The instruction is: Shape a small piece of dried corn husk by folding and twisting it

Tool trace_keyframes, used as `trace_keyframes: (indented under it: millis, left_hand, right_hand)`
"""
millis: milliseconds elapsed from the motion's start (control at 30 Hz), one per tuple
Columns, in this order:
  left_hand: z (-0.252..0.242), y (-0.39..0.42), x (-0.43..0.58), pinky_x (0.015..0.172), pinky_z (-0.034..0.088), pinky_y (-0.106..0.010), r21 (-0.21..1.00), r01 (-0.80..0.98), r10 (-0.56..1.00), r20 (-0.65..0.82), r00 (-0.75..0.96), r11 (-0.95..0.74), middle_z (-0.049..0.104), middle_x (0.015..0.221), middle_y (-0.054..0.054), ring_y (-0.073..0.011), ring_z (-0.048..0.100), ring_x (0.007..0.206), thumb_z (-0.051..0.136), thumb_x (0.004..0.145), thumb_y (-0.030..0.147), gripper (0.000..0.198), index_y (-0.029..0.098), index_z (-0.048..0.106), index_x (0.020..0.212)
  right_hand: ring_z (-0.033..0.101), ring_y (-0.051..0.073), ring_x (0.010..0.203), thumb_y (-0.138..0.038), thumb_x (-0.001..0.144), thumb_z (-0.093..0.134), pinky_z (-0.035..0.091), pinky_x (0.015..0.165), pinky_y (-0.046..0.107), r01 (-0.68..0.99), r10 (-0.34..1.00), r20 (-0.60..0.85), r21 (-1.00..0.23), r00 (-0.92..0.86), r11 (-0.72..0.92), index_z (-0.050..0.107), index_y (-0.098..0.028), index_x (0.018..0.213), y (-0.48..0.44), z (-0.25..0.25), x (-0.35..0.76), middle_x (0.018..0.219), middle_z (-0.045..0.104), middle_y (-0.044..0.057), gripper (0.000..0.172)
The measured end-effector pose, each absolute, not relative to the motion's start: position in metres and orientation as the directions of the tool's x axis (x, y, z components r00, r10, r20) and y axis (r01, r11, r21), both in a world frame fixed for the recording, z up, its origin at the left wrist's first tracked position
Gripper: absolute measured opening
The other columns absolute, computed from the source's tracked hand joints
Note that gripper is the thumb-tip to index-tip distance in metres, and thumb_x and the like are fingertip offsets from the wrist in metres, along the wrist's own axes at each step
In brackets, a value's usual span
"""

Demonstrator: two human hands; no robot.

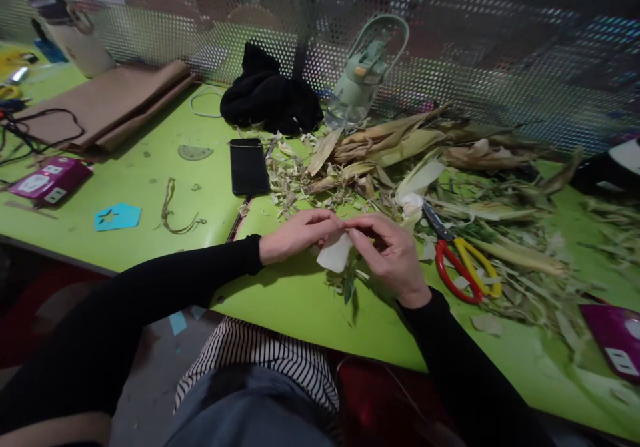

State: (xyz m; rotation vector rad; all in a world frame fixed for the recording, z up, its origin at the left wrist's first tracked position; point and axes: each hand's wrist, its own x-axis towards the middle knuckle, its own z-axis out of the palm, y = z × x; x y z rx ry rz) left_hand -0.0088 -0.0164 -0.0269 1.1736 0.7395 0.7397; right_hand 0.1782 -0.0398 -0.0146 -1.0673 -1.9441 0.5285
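1. At the tabletop (150, 187) front edge, seen from the head view, left hand (295, 234) and right hand (387, 254) meet, each grip pinched together on a pale husk strip (335, 255).
2. Step looks like working the strip; any next move needs a steady pinch.
3. Scissors (463, 267) lie just right; husk pile (400, 154) crowds behind; open room lies left, near the phone (249, 165)

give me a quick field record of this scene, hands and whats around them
surface: green table
left hand: pinching pale husk piece
right hand: pinching the same husk piece, fingertips meeting the left hand's
right of hands: scissors, red and yellow handles, lying flat
behind hands: corn husk pile, black phone, black cloth, green water bottle
far left: brown paper, purple box, blue paper cutout
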Motion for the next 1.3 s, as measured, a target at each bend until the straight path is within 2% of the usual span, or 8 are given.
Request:
trace_keyframes:
  millis: [133,367,600,767,867,933,1100,1300]
  left_hand:
    - [-0.027,-0.019,-0.011,0.059,0.036,-0.022,0.998,-0.038,0.858,-0.016,0.513,0.041,0.055,0.073,0.002,-0.0083,0.047,0.064,0.057,0.091,0.038,0.025,0.014,0.059,0.086]
    - [-0.026,-0.025,-0.011,0.059,0.034,-0.023,0.96,0.154,0.863,0.132,0.488,-0.233,0.053,0.071,0.002,-0.0094,0.044,0.064,0.051,0.095,0.036,0.025,0.014,0.058,0.084]
    - [-0.027,-0.025,-0.012,0.063,0.036,-0.023,0.923,0.195,0.85,0.201,0.488,-0.33,0.049,0.069,0.003,-0.0093,0.044,0.065,0.045,0.099,0.034,0.029,0.016,0.05,0.076]
    - [-0.027,-0.025,-0.013,0.063,0.036,-0.024,0.935,0.185,0.863,0.187,0.47,-0.304,0.045,0.067,0.003,-0.0091,0.043,0.065,0.042,0.102,0.034,0.036,0.017,0.046,0.071]
    - [-0.027,-0.026,-0.011,0.06,0.037,-0.023,0.967,0.136,0.888,0.135,0.439,-0.214,0.054,0.075,0.002,-0.0097,0.046,0.066,0.057,0.095,0.045,0.029,0.016,0.057,0.093]
    - [-0.027,-0.027,-0.01,0.06,0.039,-0.023,0.976,0.098,0.898,0.138,0.418,-0.196,0.059,0.081,0.0,-0.0099,0.048,0.067,0.066,0.089,0.049,0.039,0.015,0.058,0.105]
    - [-0.029,-0.026,-0.01,0.068,0.044,-0.022,0.975,0.04,0.894,0.185,0.407,-0.22,0.068,0.088,-0.004,-0.0101,0.056,0.074,0.066,0.09,0.039,0.027,0.014,0.064,0.1]
    - [-0.03,-0.023,-0.01,0.07,0.046,-0.023,0.992,-0.111,0.902,0.1,0.419,-0.058,0.068,0.086,-0.003,-0.0105,0.06,0.077,0.07,0.086,0.038,0.028,0.012,0.065,0.094]
  right_hand:
    - [0.066,0.016,0.076,-0.031,0.093,0.062,0.052,0.062,0.029,0.429,0.918,0.312,-0.815,-0.243,0.39,0.07,-0.022,0.103,-0.044,-0.013,0.176,0.098,0.073,0.005,0.016]
    - [0.061,0.013,0.066,-0.042,0.094,0.062,0.048,0.055,0.026,0.388,0.956,0.221,-0.878,-0.191,0.28,0.07,-0.021,0.099,-0.048,-0.012,0.175,0.088,0.071,0.003,0.023]
    - [0.065,0.015,0.075,-0.029,0.089,0.068,0.054,0.068,0.029,0.41,0.953,0.248,-0.861,-0.176,0.3,0.07,-0.021,0.092,-0.047,-0.014,0.173,0.088,0.072,0.002,0.008]
    - [0.065,0.014,0.071,-0.027,0.086,0.071,0.054,0.064,0.028,0.379,0.958,0.238,-0.882,-0.158,0.281,0.069,-0.021,0.088,-0.047,-0.015,0.173,0.082,0.071,0.001,0.007]
    - [0.063,0.013,0.065,-0.028,0.086,0.071,0.052,0.058,0.026,0.378,0.964,0.234,-0.887,-0.128,0.266,0.069,-0.02,0.085,-0.048,-0.014,0.172,0.077,0.07,0.0,0.008]
    - [0.062,0.013,0.062,-0.027,0.086,0.07,0.051,0.055,0.025,0.375,0.966,0.231,-0.89,-0.118,0.259,0.068,-0.02,0.083,-0.048,-0.013,0.171,0.075,0.07,0.0,0.008]
    - [0.061,0.012,0.06,-0.029,0.086,0.071,0.05,0.051,0.024,0.354,0.973,0.202,-0.907,-0.114,0.23,0.069,-0.02,0.084,-0.049,-0.013,0.171,0.075,0.071,0.001,0.009]
    - [0.064,0.013,0.067,-0.029,0.087,0.072,0.054,0.059,0.025,0.389,0.957,0.266,-0.874,-0.119,0.291,0.071,-0.021,0.088,-0.049,-0.015,0.173,0.08,0.072,0.0,0.008]
